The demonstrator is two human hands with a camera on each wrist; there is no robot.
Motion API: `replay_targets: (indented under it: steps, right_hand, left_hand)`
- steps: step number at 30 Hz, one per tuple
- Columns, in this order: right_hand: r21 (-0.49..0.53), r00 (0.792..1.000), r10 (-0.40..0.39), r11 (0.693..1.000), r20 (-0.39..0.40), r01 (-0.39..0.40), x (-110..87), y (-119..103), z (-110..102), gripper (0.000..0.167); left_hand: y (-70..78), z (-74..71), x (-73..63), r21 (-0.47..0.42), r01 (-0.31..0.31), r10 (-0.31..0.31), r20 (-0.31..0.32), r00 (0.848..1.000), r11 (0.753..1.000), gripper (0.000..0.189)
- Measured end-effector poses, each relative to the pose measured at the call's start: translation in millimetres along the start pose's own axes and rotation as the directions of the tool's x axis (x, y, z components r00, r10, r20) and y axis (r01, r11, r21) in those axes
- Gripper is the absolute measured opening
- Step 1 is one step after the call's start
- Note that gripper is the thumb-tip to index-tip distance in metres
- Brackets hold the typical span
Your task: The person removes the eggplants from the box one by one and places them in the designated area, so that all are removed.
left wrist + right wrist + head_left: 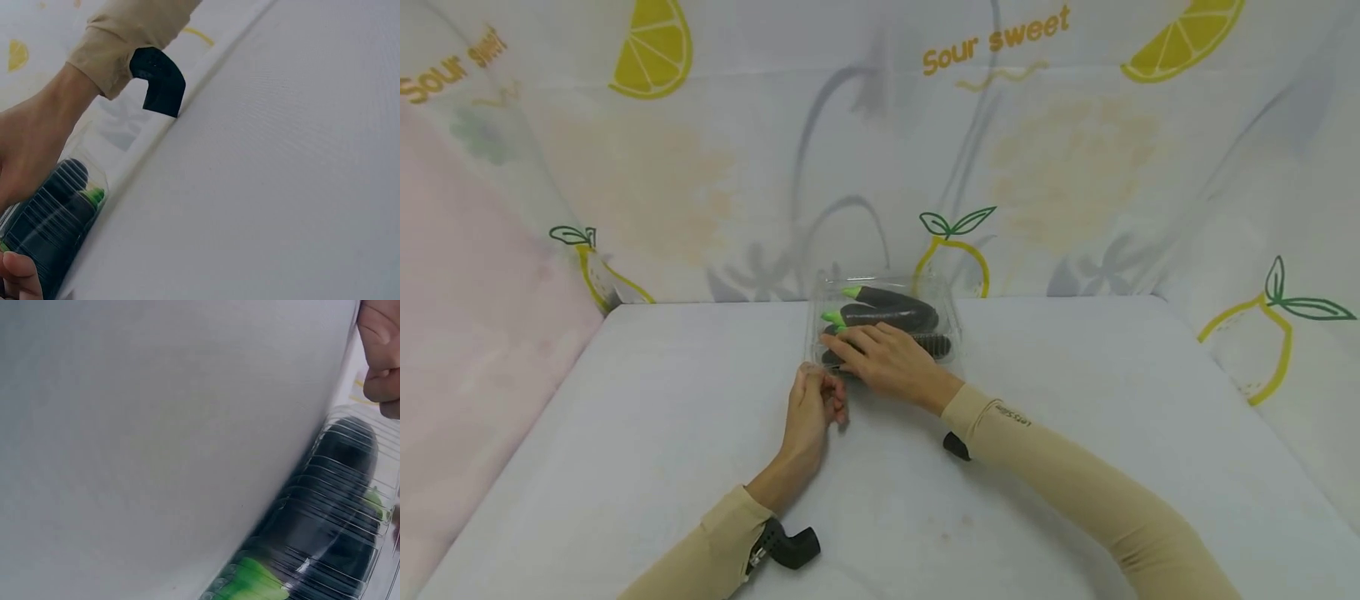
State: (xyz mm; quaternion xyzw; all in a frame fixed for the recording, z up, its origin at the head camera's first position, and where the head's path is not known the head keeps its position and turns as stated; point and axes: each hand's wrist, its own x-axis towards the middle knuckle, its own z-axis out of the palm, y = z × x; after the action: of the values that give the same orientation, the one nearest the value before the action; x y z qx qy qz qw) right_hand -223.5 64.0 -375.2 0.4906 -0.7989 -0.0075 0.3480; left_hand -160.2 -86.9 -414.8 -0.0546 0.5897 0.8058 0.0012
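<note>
Resting outstretched, the right grip (pixel 891 362) is placed upon a clear box (pixel 947 304) of eggplants (pixel 891 316); whether the left grip (pixel 812 404), at its near corner, is pinching cannot be told. Lettering behind the right grip, on the sleeve (pixel 1082 471), is shown only in the head view.

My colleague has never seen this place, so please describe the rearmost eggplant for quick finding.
At the far edge of the white table, before the lemon-print backdrop, stands a clear plastic box. Inside it, find the dark, green-tipped eggplant: unlike its neighbours, it lies nearest the backdrop.
</note>
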Motion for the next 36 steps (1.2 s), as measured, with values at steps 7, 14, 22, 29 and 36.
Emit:
replay_targets:
  steps: [7, 14, 22, 29, 36]
  right_hand:
    - [0.013, 0.999, 0.051, 0.999, -0.011, -0.051, 14.9, 7.3, -12.8, 0.046]
    - [0.026, 0.999, 0.034, 0.999, 0.011, -0.034, 14.8, 7.4, -14.1, 0.045]
    - [0.026, 0.999, 0.029, 0.999, -0.027, -0.029, 21.3, 16.6, -24.3, 0.046]
    - [0.081, 0.999, 0.027, 0.996, -0.031, -0.024, 32.7, 28.7, -33.9, 0.047]
    - [0.132, 1.0, 0.03, 0.991, -0.004, -0.03, 38.9, 39.3, -44.1, 0.045]
  left_hand:
    - [-0.4, -1.7, 0.9, -0.053, -0.005, 0.004, -0.014, 1.0, 0.999, 0.018]
    - [-1.1, -3.0, 1.1, -0.042, -0.012, 0.012, -0.014, 1.0, 0.999, 0.018]
    - [-0.2, -1.5, -1.0, -0.046, -0.033, 0.032, -0.026, 0.999, 0.998, 0.02]
    - [1.0, -2.7, -4.3, -0.033, -0.052, 0.051, -0.029, 0.998, 0.998, 0.022]
    - [-1.1, -5.0, -10.3, -0.021, -0.023, 0.023, -0.016, 1.0, 1.0, 0.02]
